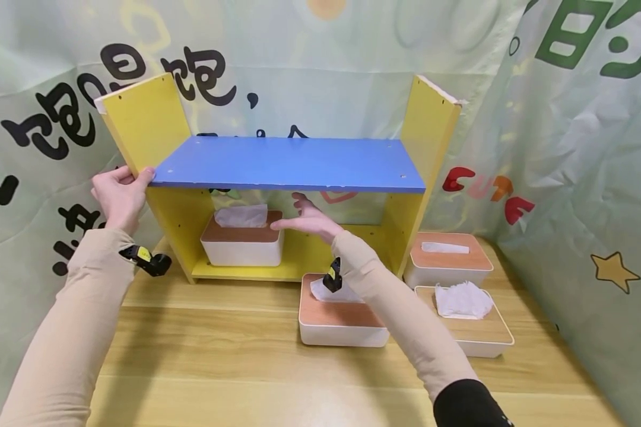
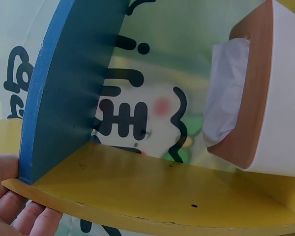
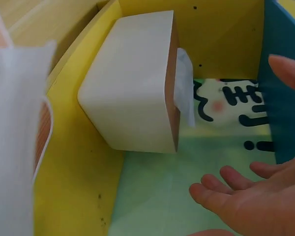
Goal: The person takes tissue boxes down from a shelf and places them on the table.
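A yellow shelf unit (image 1: 432, 148) with a blue middle board (image 1: 288, 161) stands on the wooden table. My left hand (image 1: 120, 193) grips its left side panel (image 2: 137, 196); the thumb lies at the blue board's front corner and the fingers wrap round the panel's outer face. In the lower compartment, toward the left, sits a white tissue box (image 1: 242, 254) with a brown wooden lid and a tissue (image 2: 227, 88) sticking out. My right hand (image 1: 312, 222) reaches in under the blue board, just right of this box, fingers spread and holding nothing.
Another tissue box (image 1: 344, 335) stands on the table (image 1: 219, 367) in front of the shelf, below my right forearm. Two more boxes, one farther back (image 1: 448, 276) and one nearer (image 1: 483, 348), stand at the right. Printed cloth (image 1: 577, 196) hangs behind and beside the table.
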The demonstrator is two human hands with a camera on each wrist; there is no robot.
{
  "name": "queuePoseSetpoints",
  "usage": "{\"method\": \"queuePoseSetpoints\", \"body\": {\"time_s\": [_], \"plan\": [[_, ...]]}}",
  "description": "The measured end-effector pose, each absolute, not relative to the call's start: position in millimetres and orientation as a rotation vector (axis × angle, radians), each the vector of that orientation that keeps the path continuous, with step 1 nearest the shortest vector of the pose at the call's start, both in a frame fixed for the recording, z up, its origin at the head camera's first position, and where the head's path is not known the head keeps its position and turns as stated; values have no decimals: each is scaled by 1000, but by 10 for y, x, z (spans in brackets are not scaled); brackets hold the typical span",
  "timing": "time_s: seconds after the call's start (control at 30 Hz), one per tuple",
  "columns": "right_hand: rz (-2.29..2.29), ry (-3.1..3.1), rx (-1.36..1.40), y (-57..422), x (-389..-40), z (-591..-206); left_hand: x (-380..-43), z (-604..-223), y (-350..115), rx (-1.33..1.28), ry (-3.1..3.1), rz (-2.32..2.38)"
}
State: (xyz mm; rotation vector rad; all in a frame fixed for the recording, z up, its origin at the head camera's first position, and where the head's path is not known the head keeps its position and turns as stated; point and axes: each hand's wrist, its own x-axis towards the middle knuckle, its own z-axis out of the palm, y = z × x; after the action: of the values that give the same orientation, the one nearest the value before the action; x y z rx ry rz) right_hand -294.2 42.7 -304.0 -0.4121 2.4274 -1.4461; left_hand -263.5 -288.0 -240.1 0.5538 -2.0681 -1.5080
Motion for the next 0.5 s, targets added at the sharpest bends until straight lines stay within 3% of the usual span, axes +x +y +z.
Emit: {"method": "queuePoseSetpoints", "body": {"time_s": [0.5], "plan": [[-1308, 2453, -336, 45, -3114, -3287, -2645, -2416, -2889, 530, -2060, -1505]]}}
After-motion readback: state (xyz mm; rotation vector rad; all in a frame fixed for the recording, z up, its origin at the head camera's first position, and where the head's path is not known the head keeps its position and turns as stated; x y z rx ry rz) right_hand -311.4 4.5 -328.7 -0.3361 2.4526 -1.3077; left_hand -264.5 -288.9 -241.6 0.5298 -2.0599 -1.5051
